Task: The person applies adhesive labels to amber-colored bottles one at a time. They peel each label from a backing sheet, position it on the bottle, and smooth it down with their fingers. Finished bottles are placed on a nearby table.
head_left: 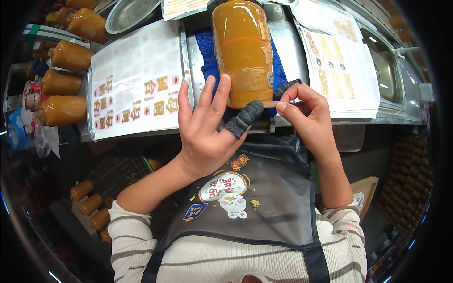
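Observation:
A large amber-brown bottle lies on a blue cloth, its near end toward me. A small label shows on its right side. My left hand is beside its near end, fingers spread upward and fingertips against or just in front of the bottle. A grey knitted finger cover wraps the left thumb. My right hand is closed in a pinch, its forefinger in a similar grey cover. From that pinch a thin tan strip reaches to the left thumb tip; its exact kind is unclear.
Left of the bottle, a white sheet bears gold and red transfers. More gold transfer sheets lie at right, near a metal basin. Similar brown bottles line the far left. A metal bowl stands at the back.

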Available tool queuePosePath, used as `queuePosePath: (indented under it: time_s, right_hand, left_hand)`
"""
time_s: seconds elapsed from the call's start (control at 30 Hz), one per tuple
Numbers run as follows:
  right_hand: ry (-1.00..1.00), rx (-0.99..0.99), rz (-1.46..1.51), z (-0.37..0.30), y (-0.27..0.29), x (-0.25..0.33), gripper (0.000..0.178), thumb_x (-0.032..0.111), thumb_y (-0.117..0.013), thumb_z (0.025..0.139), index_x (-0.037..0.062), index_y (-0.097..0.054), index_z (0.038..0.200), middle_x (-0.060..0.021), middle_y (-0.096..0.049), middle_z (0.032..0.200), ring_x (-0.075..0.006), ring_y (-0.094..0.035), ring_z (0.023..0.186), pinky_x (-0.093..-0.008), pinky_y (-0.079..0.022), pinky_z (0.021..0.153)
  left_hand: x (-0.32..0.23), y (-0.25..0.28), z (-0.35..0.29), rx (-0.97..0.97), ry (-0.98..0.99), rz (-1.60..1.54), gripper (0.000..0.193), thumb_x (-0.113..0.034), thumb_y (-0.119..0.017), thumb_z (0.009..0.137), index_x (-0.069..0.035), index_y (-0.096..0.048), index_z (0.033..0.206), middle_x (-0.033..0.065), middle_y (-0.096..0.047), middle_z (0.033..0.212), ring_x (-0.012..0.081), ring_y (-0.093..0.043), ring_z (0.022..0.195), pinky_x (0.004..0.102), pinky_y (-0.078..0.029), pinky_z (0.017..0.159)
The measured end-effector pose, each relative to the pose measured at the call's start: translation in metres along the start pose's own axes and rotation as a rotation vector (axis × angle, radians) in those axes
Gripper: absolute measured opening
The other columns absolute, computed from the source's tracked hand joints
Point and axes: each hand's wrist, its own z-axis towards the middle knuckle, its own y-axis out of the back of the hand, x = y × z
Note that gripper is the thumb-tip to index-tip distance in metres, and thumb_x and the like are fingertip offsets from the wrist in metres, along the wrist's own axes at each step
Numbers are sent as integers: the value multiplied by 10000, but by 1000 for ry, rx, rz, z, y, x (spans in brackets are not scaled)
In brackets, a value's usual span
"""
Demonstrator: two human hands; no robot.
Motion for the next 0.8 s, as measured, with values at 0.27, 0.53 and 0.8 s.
queuePosePath:
  time_s: [0.27,0.53,0.8]
  right_hand:
    - [-50,29,17,4,0,-6,79,62,-700,870,10,-640,861,23,-610,824,1,-528,632,-163,-392,561]
    - [84,26,-83,3,1,-4,98,66,-717,874,18,-637,842,48,-513,868,27,-457,635,-150,-344,557]
    - [-16,8,21,3,2,-1,113,120,-699,880,65,-610,837,84,-531,692,28,-419,558,-167,-292,458]
  left_hand:
    - [-14,-8,39,-15,-83,98,347,-69,-813,682,-107,-769,1024,220,-497,1483,479,-501,1313,708,-264,1075]
    - [10,-3,7,-45,188,-232,552,-184,-858,734,39,-675,1205,260,-482,1477,396,-528,1319,614,-314,1111]
    - [10,-4,-26,-19,99,-82,324,-107,-843,747,-10,-745,1040,295,-453,1486,413,-539,1309,637,-267,1115]
